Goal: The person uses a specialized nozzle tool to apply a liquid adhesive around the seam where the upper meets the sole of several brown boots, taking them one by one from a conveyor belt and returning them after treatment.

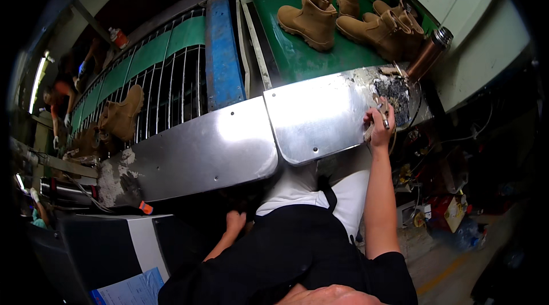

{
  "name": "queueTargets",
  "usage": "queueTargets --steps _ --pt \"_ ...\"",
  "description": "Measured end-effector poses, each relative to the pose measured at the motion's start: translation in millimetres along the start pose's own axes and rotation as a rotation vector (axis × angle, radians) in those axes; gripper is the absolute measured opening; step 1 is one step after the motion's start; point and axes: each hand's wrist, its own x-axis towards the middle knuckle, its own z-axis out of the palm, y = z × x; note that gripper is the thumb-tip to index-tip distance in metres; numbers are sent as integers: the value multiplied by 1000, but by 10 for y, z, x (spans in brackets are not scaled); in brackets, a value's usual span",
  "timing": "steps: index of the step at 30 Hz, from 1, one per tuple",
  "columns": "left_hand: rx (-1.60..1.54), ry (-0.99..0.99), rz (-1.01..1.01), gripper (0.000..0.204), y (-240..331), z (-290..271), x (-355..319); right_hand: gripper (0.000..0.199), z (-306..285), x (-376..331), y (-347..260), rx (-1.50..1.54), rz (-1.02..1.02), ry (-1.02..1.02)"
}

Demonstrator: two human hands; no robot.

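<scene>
My right hand (380, 124) is closed around a small silver metal tool (385, 124) at the right end of the metal bench top (320, 112). The tool's exact kind does not show. Beside that hand lies a dark, crusted patch (394, 96) on the bench. Low by my lap, under the bench's front edge, is my left hand (235, 223), its fingers curled. What it holds, if anything, is hidden in shadow.
Several tan boots (311, 19) stand on a green belt (286, 56) beyond the bench. A brown flask (430, 53) leans at the right. More boots (123, 113) sit by a barred rack (171, 85). Other workers' gloved hands (67, 120) appear far left. Clutter (449, 213) lies low right.
</scene>
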Motion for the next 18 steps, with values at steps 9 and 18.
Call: queueTargets --steps 9,18 --pt "-328 -422 -386 37 -763 573 -261 60 19 -48 21 -133 -1 1" --pt "-355 -390 -427 42 44 174 196 71 93 -162 -88 -362 107 43"
